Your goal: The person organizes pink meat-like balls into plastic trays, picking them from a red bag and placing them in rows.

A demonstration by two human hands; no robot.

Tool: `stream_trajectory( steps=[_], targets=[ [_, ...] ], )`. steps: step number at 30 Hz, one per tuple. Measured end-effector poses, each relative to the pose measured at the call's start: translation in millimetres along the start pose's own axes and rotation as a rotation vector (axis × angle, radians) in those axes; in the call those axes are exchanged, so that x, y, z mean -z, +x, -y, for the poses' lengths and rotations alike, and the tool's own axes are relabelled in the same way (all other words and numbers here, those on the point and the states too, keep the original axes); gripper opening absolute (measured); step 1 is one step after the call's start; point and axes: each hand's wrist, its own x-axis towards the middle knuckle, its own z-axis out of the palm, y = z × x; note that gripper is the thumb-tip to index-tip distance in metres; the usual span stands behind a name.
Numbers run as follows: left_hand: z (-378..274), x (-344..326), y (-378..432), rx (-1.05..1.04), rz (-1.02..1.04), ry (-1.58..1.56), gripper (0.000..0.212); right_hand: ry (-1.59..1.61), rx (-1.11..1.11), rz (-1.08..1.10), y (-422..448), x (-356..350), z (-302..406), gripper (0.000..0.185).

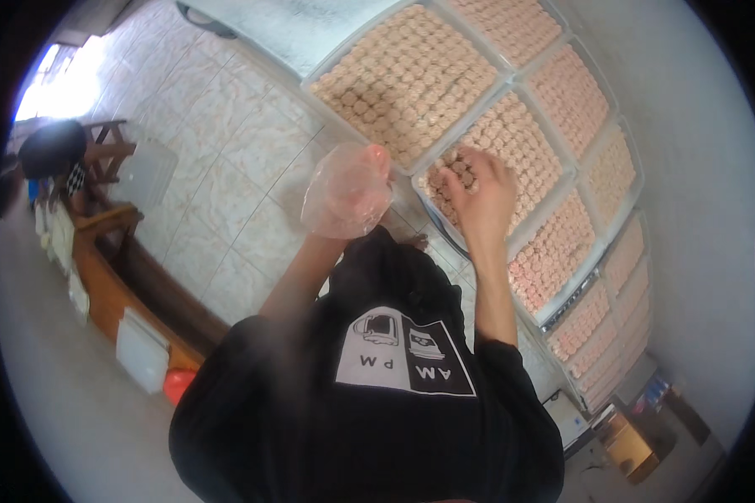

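Note:
My left hand (370,210) holds a translucent plastic container (340,192) above the tiled floor, with the container in front of most of its fingers. An orange-pink part (377,157) shows at the container's far right edge; I cannot tell what it is. Reaching into a clear plastic tray of small round cookies (522,144), my right hand (491,188) has its thumb and fingers spread over the near left corner. Darker cookies (462,171) show between them, and its fingertips seem to touch these. Whether any cookie is lifted is not visible.
Several more cookie trays (409,82) stand side by side along the wall. A second group of trays (598,327) lies to the right, near a cardboard box (623,443). Across the tiled floor (226,157) are a wooden bench (145,302), pale lids (141,349) and a seated person (56,157).

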Motion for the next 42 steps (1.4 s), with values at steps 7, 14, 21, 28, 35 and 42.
stream_trajectory(
  steps=[7, 14, 21, 28, 35, 42],
  targets=[
    [-28, 8, 10, -0.270, 0.225, 0.170, 0.041, 0.345, 0.480, 0.372, -1, 72, 89, 0.019],
    [-50, -25, -20, 0.171, -0.168, -1.090, 0.047, -0.070, 0.544, 0.194, -11, -20, 61, 0.029],
    [-43, -13, -57, 0.408, -0.568, -1.254, 0.038, 0.405, 0.443, 0.700, -30, -59, 66, 0.032],
    [-25, -11, -54, 0.261, -0.660, -1.361, 0.038, 0.426, 0.583, 0.458, -19, -53, 79, 0.022],
    [-7, 21, -14, 0.144, -0.363, -1.383, 0.038, 0.640, 0.468, 0.377, 51, -20, 109, 0.021],
    [54, 105, 37, 0.326, -0.159, -1.555, 0.049, 0.470, 0.154, 0.168, 138, -81, 119, 0.018]
  ],
)
